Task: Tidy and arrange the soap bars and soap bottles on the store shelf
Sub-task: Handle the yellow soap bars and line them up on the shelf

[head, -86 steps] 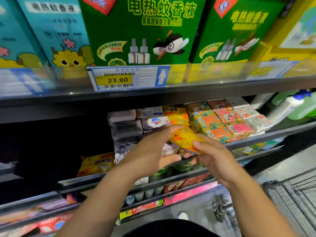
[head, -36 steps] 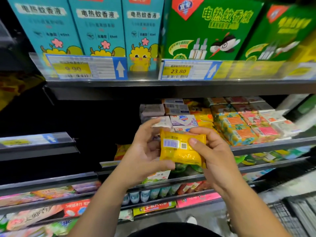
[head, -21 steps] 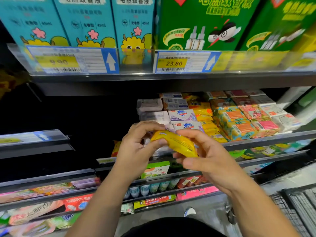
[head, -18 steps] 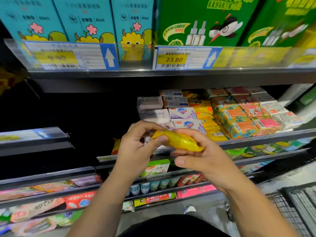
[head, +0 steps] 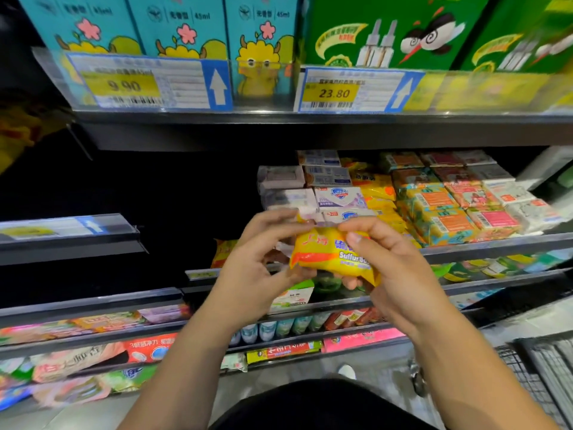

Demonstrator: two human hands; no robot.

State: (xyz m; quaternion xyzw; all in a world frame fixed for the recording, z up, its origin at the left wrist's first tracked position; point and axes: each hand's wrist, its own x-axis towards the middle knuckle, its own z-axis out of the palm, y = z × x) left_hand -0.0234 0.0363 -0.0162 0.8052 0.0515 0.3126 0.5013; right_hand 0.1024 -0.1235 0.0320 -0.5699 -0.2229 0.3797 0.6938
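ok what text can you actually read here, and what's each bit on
"9.90": left price tag.
"23.80": right price tag.
"45ml": teal boxes on the top shelf.
"Sulfur So", the rest covered by the right hand: yellow soap packet, also held by the left hand.
Small print on both tags, the green boxes and the shelved soap bars: too blurred to read.

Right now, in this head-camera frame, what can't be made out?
Head view: yellow sulfur soap packet, label partly covered by the right hand.
Head view: white bottle, cut off by the right edge, blurred.
Head view: 9.90 price tag, small print blurred.
Head view: packets on the lower left shelf, blurred, names unreadable.
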